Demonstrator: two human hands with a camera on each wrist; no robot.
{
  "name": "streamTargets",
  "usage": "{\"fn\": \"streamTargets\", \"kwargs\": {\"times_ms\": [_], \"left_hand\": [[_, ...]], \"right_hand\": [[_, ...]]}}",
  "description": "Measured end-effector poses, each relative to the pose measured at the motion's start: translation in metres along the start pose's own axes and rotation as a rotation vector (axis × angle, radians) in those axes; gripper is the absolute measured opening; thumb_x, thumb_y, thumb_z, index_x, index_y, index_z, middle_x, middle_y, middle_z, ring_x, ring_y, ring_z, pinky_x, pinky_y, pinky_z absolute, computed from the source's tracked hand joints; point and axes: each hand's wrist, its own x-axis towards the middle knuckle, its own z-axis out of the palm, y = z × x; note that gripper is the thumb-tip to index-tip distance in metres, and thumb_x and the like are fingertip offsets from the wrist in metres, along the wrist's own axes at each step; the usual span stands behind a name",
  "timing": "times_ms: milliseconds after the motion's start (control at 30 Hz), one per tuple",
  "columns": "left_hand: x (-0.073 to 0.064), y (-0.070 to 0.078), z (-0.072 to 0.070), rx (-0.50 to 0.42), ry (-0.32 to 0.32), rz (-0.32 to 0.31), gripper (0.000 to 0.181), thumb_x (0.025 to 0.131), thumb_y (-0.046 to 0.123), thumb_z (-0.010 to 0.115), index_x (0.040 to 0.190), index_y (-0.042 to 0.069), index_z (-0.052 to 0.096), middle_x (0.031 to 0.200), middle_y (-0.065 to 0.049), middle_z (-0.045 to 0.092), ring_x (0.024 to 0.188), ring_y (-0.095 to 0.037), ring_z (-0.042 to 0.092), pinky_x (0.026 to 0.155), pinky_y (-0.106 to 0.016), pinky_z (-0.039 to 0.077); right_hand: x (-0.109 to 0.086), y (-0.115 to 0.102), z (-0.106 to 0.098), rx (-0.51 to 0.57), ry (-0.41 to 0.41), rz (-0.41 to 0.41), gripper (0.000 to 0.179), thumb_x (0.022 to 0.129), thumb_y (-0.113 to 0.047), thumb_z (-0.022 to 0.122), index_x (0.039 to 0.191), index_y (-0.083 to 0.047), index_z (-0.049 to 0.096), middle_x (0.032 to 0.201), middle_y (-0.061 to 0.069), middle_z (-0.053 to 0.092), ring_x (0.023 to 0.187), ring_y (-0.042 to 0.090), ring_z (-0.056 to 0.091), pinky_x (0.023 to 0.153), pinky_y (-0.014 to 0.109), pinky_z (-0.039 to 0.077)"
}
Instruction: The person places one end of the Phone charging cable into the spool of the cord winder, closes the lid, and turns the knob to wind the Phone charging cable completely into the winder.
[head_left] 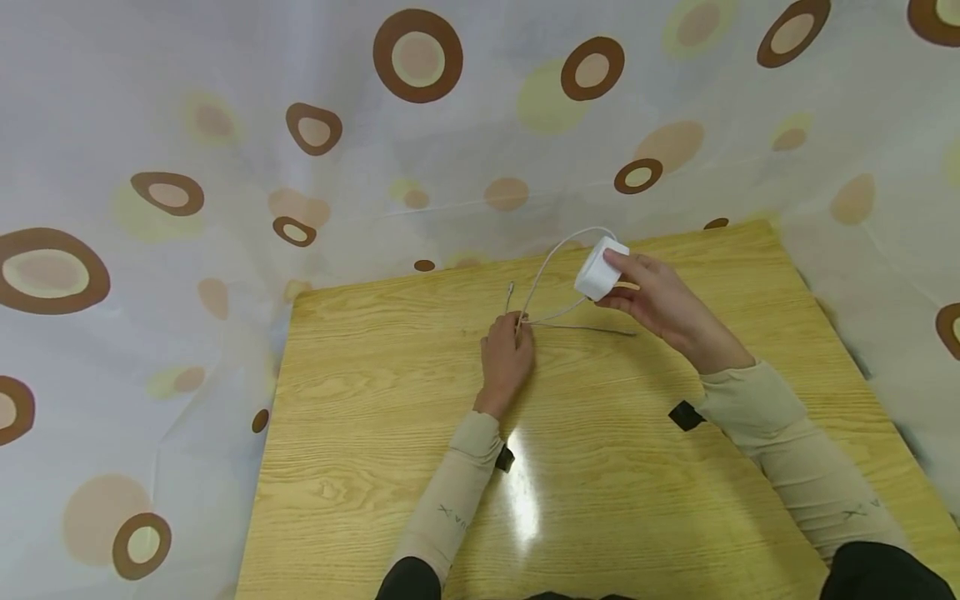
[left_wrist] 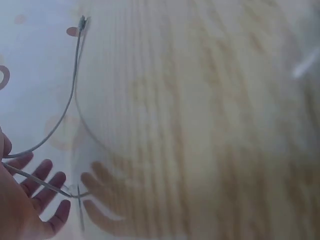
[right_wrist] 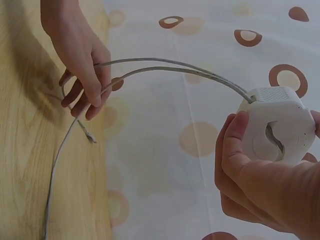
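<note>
My right hand (head_left: pixel 663 304) holds a white round cable winder (head_left: pixel 602 268) above the far part of the table, thumb on one side and fingers on the other. An S-shaped slot shows in the face of the winder (right_wrist: pixel 297 127) in the right wrist view. Two strands of a thin light-grey charging cable (right_wrist: pixel 190 70) leave its side and arc over to my left hand (head_left: pixel 506 358). There the cable passes between thumb and fingers, close over the tabletop. One plug end (head_left: pixel 511 287) sticks out beyond the left fingers; another length reaches right across the wood.
The wood-grain table (head_left: pixel 360 383) ends at a back edge just beyond the hands. A pale sheet (head_left: pixel 465 150) with brown and yellow spots hangs behind and at the sides. Small black pieces (head_left: pixel 686 415) sit by both wrists.
</note>
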Motion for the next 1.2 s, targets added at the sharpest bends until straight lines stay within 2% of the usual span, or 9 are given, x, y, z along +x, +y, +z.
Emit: {"fn": "streamTargets", "kwargs": {"times_ms": [167,333,533,667,833,1000,1100,1200], "left_hand": [[0.001,-0.007,-0.003,-0.012,-0.007,0.062,0.04,0.114,0.033,0.037,0.127,0.01,0.067,0.127,-0.009,0.069,0.117,-0.028,0.065,0.101,-0.048,0.048],[0.001,-0.013,-0.011,-0.022,-0.021,0.089,0.038,0.114,0.031,0.041,0.122,0.008,0.069,0.13,-0.011,0.069,0.121,-0.03,0.065,0.108,-0.052,0.048],[0.001,-0.021,-0.027,0.011,-0.039,0.094,0.034,0.114,0.029,0.043,0.114,0.007,0.069,0.125,-0.011,0.069,0.117,-0.03,0.065,0.109,-0.057,0.047],[0.003,-0.034,-0.037,0.026,-0.044,0.141,0.031,0.113,0.025,0.048,0.111,0.003,0.07,0.121,-0.014,0.07,0.11,-0.031,0.067,0.1,-0.051,0.054],[0.003,-0.045,-0.054,-0.001,-0.067,0.181,0.031,0.112,0.024,0.051,0.117,0.001,0.07,0.124,-0.016,0.069,0.116,-0.033,0.066,0.103,-0.05,0.054],[0.005,-0.048,-0.075,-0.041,-0.14,0.19,0.028,0.11,0.025,0.058,0.117,0.002,0.072,0.126,-0.014,0.068,0.121,-0.032,0.063,0.101,-0.048,0.056],[0.007,-0.048,-0.088,-0.086,-0.218,0.172,0.029,0.105,0.03,0.067,0.117,0.005,0.075,0.132,-0.009,0.068,0.129,-0.031,0.062,0.109,-0.05,0.054],[0.008,-0.048,-0.102,-0.174,-0.284,0.141,0.027,0.1,0.029,0.074,0.113,0.006,0.078,0.136,-0.005,0.07,0.137,-0.031,0.06,0.117,-0.055,0.047]], "right_hand": [[0.001,0.001,-0.002,-0.016,0.004,0.003,0.043,0.11,-0.036,0.055,0.139,-0.008,0.041,0.127,0.005,0.049,0.11,0.015,0.063,0.092,0.022,0.058],[0.0,-0.001,-0.006,-0.015,0.024,0.018,0.044,0.109,-0.036,0.056,0.139,-0.007,0.04,0.129,0.006,0.048,0.11,0.014,0.063,0.093,0.022,0.058],[0.0,0.0,-0.014,-0.022,0.051,0.032,0.042,0.109,-0.036,0.056,0.138,-0.009,0.04,0.13,0.006,0.045,0.11,0.014,0.063,0.093,0.021,0.057],[-0.003,0.002,-0.026,-0.028,0.071,0.034,0.044,0.11,-0.035,0.056,0.14,-0.009,0.038,0.131,0.006,0.044,0.109,0.012,0.063,0.091,0.02,0.057],[-0.007,0.006,-0.039,-0.051,0.089,0.04,0.042,0.11,-0.035,0.056,0.138,-0.009,0.039,0.128,0.004,0.046,0.107,0.011,0.063,0.09,0.02,0.057],[-0.009,0.011,-0.051,-0.041,0.105,0.056,0.039,0.109,-0.035,0.057,0.135,-0.011,0.041,0.125,0.001,0.049,0.106,0.01,0.063,0.09,0.02,0.057],[-0.009,0.013,-0.059,-0.025,0.115,0.064,0.038,0.109,-0.035,0.056,0.136,-0.012,0.042,0.123,0.0,0.052,0.107,0.01,0.062,0.09,0.02,0.058],[-0.01,0.014,-0.066,-0.016,0.119,0.07,0.038,0.11,-0.035,0.056,0.138,-0.013,0.041,0.123,-0.001,0.052,0.108,0.01,0.061,0.09,0.02,0.058]]}}
